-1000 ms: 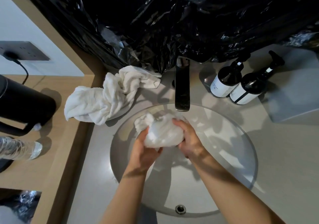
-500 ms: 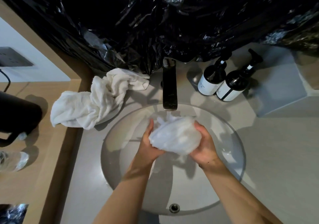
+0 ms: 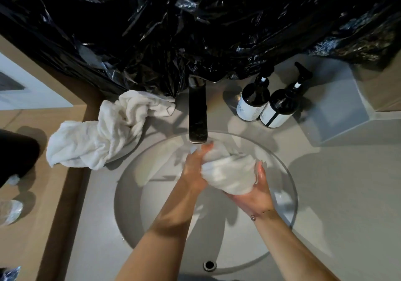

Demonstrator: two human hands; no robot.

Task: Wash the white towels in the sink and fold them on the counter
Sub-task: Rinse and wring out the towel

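Washing underway: left hand [image 3: 193,168] and right hand [image 3: 253,192] curl fingers round a bunched towel [image 3: 227,172] under the tap [image 3: 197,116], mid-frame over the sink [image 3: 130,205]; second towel [image 3: 97,135] heaped upper left on the worktop [image 3: 325,205], nothing folded.

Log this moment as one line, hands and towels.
left hand: grips wet towel | right hand: grips it | under faucet | other towel: bunched on counter

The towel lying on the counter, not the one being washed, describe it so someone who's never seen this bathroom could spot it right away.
Start at the round sink basin and its dark faucet. Just left of the faucet, a crumpled white towel lies on the counter, draped over onto the wooden ledge. Unlike the bunched wet towel gripped by both hands under the spout, nobody touches this one, and it sprawls loosely outside the basin.
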